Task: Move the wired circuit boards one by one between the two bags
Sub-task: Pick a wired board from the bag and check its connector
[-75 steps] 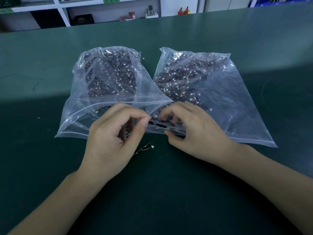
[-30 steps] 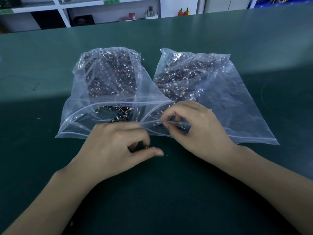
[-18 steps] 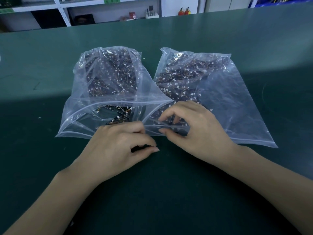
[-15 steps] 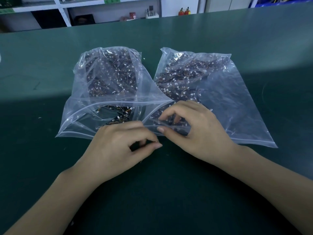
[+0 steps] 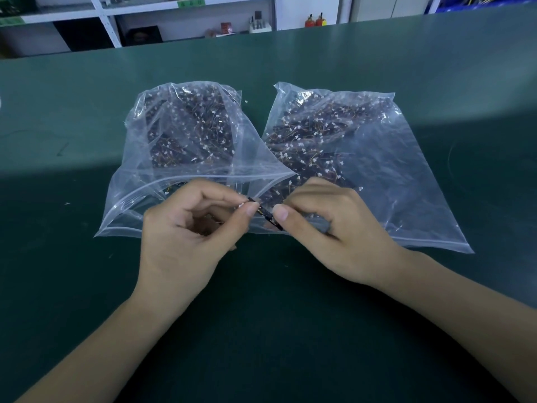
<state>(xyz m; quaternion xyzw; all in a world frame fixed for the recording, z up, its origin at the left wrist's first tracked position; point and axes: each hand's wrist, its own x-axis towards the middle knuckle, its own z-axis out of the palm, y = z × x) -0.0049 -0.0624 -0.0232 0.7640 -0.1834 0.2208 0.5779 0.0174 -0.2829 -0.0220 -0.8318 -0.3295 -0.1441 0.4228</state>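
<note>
Two clear zip bags are lying side by side on the green surface (image 5: pixel 87 112), mouths facing the person. The left bag (image 5: pixel 186 135) and the right bag (image 5: pixel 377 158) are each holding a heap of dark wired circuit boards with white connectors. Between the mouths, the left hand (image 5: pixel 186 237) and right hand (image 5: pixel 343 237) are together pinching one small dark circuit board (image 5: pixel 266 214) between thumb and fingers, blocking the near bag edges. Shelves (image 5: pixel 145 13) are standing beyond.
</note>
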